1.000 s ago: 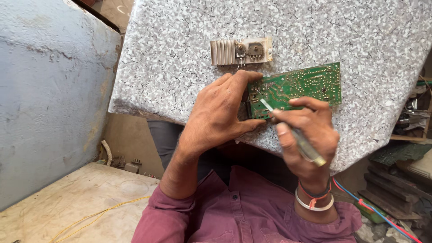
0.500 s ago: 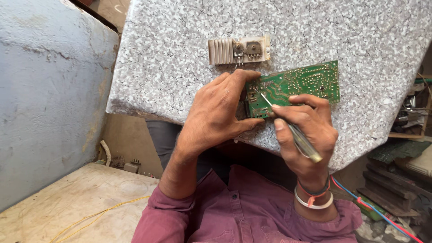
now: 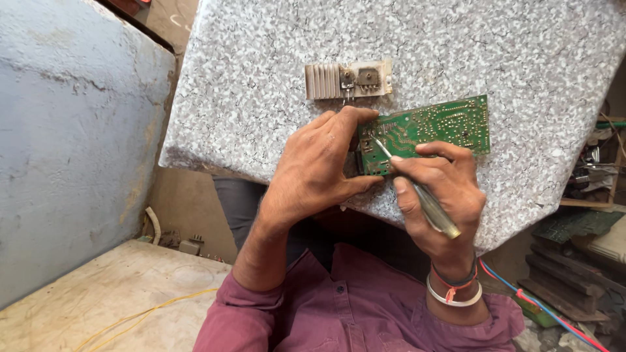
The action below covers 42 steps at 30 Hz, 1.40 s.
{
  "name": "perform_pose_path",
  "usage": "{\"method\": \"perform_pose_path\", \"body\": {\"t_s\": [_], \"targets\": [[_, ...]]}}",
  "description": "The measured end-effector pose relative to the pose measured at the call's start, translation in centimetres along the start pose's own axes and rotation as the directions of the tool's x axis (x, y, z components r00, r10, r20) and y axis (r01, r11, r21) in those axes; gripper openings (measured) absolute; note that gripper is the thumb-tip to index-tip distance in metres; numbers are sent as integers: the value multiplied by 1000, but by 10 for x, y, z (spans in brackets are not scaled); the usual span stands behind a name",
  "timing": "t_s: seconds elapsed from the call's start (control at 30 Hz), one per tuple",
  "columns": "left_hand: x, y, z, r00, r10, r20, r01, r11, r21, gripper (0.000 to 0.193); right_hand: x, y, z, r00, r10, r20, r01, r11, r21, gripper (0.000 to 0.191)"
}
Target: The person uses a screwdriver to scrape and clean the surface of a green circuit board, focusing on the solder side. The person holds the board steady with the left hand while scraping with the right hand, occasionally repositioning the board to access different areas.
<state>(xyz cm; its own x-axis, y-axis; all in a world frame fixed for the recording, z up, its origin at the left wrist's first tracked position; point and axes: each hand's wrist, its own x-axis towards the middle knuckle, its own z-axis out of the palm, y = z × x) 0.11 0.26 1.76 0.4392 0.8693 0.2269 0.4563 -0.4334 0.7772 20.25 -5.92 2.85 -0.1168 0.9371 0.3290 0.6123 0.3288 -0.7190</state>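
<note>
Head view from my end: green circuit board lies flat on the speckled grey stone bench, solder side up, near the bench's front edge; left hand covers the board's left end, fingers curled over the top edge and thumb pressed along the lower edge, so it is closed on the board and pinning it down; right hand is wrapped around a slim screwdriver with a translucent yellowish handle, pen-style grip, index finger laid along the top; handle end sticks out past the palm toward the wrist; metal tip touches the board's left part just beside the left fingertips; I can't tell which joint or track it is on, too small; finned aluminium heatsink with two dark components mounted on it sits on the bench just beyond the board, apart from it and untouched; right wrist carries a white bangle and red thread; maroon shirt sleeves fill the lower frame; grey wall to the left, yellow wire on the floor slab below it; red and blue wires and stacked boards at lower right.
</note>
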Motion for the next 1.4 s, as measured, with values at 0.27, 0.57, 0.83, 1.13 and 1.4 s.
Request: {"method": "perform_pose_path", "body": {"t_s": [0.27,0.57,0.83,1.13,1.4], "targets": [[-1,-3,2,1000,16,4,-16,1000,16,73,0,2,0,998,-56,33,57,997,-43,21],[0,-3,0,1000,2,9,-2,1000,16,75,1,1,0,1000,-8,14,8,1000,10,20],[0,-2,1,1000,1,11,-1,1000,8,72,0,2,0,999,-16,33,17,1000,-9,21],[0,-3,1,1000,15,4,-15,1000,13,74,0,2,1,1000,-21,18,21,1000,-10,19],[0,-3,0,1000,0,21,0,1000,23,73,1,2,1,998,-62,27,63,996,-61,19]]}}
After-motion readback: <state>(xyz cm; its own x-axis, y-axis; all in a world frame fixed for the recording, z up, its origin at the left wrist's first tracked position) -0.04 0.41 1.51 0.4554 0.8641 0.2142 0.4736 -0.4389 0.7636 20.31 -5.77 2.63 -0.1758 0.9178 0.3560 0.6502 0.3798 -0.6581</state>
